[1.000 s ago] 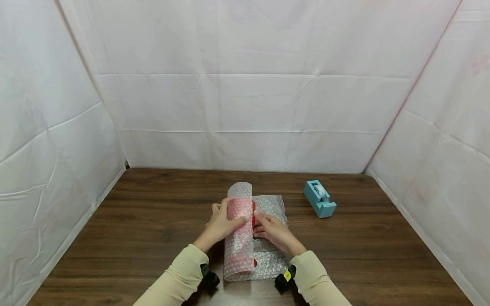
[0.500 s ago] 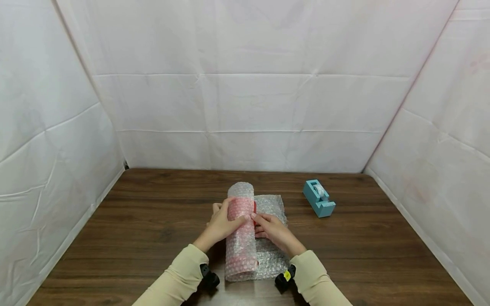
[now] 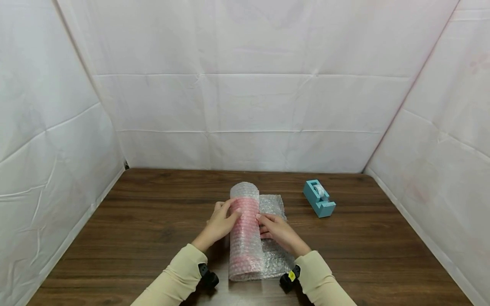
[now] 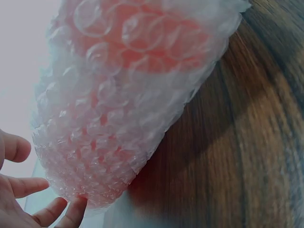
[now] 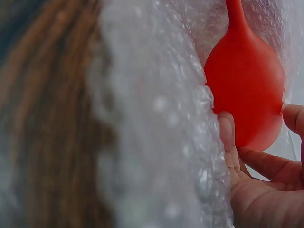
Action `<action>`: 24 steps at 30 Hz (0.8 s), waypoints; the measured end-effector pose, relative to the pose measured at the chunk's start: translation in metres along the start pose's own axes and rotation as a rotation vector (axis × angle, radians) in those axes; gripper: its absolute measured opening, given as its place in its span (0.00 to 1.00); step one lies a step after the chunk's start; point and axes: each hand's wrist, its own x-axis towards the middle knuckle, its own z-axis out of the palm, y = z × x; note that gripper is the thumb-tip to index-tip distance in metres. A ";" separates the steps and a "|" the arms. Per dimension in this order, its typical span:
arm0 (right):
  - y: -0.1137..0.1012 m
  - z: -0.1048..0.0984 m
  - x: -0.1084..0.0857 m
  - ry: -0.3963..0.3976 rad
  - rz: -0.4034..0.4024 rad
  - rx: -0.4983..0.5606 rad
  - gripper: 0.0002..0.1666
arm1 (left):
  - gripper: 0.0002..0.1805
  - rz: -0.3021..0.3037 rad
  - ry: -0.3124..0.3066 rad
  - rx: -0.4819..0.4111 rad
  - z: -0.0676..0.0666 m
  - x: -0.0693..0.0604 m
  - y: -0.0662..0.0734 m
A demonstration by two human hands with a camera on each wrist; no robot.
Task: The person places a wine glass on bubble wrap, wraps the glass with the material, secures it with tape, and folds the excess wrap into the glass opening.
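Note:
A roll of clear bubble wrap (image 3: 246,242) lies lengthwise on the table, with red showing through its layers. Inside the wrap, the right wrist view shows a red thing (image 5: 249,90) with a rounded bulb and narrow neck; its full shape is hidden. My left hand (image 3: 220,221) rests on the roll's left side, fingers spread, fingertips touching the wrap. At the roll's right side, my right hand (image 3: 278,231) pinches the wrap by the red bulb, thumb above and other fingers lower. A flat stretch of wrap (image 3: 272,205) extends beneath and beyond this hand.
A light blue tape dispenser (image 3: 319,199) with a tape roll stands at the back right of the dark wooden table (image 3: 164,199). White cloth walls (image 3: 249,102) enclose the back and both sides. Each wrist wears a black camera (image 3: 208,278).
The roll has turned and shifted slightly right, and red that showed along its right edge is now covered in the head view. My left thumb has drawn back left; my right hand moved slightly right.

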 end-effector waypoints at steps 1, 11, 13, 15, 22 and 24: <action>0.000 -0.001 0.000 0.000 0.001 -0.001 0.35 | 0.26 0.002 0.001 0.001 0.000 0.000 0.000; 0.002 -0.007 -0.006 0.004 0.002 -0.027 0.32 | 0.25 0.027 0.004 -0.001 0.002 0.001 0.003; 0.002 -0.009 -0.008 0.005 0.003 -0.030 0.30 | 0.26 0.035 0.002 -0.008 0.002 0.001 0.003; 0.003 -0.011 -0.009 0.008 0.007 -0.037 0.28 | 0.27 0.050 0.004 -0.013 0.003 0.001 0.003; 0.003 -0.015 -0.012 0.017 0.014 -0.050 0.26 | 0.29 0.092 0.025 -0.015 0.009 0.003 0.002; 0.004 -0.015 -0.013 0.014 0.003 -0.051 0.25 | 0.29 0.087 0.027 -0.019 0.010 0.003 0.002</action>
